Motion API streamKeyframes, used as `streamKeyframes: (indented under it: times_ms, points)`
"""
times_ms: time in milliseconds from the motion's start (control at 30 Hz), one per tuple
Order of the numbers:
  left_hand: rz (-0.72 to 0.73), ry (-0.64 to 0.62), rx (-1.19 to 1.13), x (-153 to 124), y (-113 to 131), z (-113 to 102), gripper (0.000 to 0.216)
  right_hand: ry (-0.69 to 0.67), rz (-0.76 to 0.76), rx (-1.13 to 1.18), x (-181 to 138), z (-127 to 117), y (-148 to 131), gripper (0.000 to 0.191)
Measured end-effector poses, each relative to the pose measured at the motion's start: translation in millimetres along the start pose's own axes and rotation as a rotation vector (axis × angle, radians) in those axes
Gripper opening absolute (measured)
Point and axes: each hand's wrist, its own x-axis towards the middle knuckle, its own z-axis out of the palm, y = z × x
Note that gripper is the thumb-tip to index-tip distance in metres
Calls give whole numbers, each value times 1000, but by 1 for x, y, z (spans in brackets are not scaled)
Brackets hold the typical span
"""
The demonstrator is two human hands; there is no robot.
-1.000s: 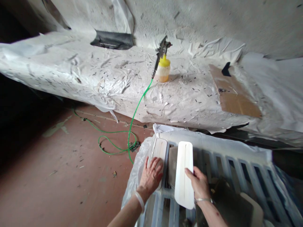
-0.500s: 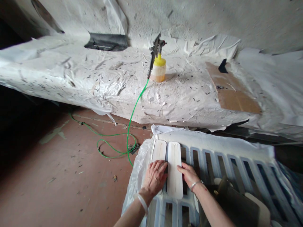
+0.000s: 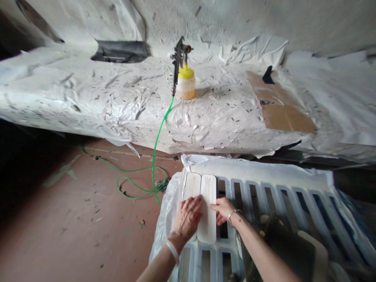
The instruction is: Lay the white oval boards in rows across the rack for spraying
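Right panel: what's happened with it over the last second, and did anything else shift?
The right hand brought the right panel down from its raised, tilted hold and laid it flat on the rack, then slid it left until it sits against the left panel. The right fingers now rest at its edge. The left hand stayed pressed on the left panel. The spray gun and green hose kept their places.

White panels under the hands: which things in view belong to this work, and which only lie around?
In hand:
left hand flat on the left white panel
right hand against the right white panel
slatted rack bearing both panels

Lying about:
spray gun with yellow-capped cup
green hose
cardboard sheet
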Motion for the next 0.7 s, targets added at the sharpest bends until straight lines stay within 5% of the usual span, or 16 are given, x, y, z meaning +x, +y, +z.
streamKeyframes:
  times_ms: [267, 500, 600, 700]
  points:
    - [110, 11, 141, 2, -3, 5, 48, 356, -214, -487, -47, -9, -14, 38]
    - [195, -24, 143, -1, -7, -1, 68, 744, -619, -660, -154, -95, 76, 13]
    - [221, -52, 139, 0, -7, -4, 79, 664, -715, -911, -166, -120, 100, 38]
    - [239, -39, 154, 1, -5, -5, 83, 373, -769, -1158, -157, -130, 93, 67]
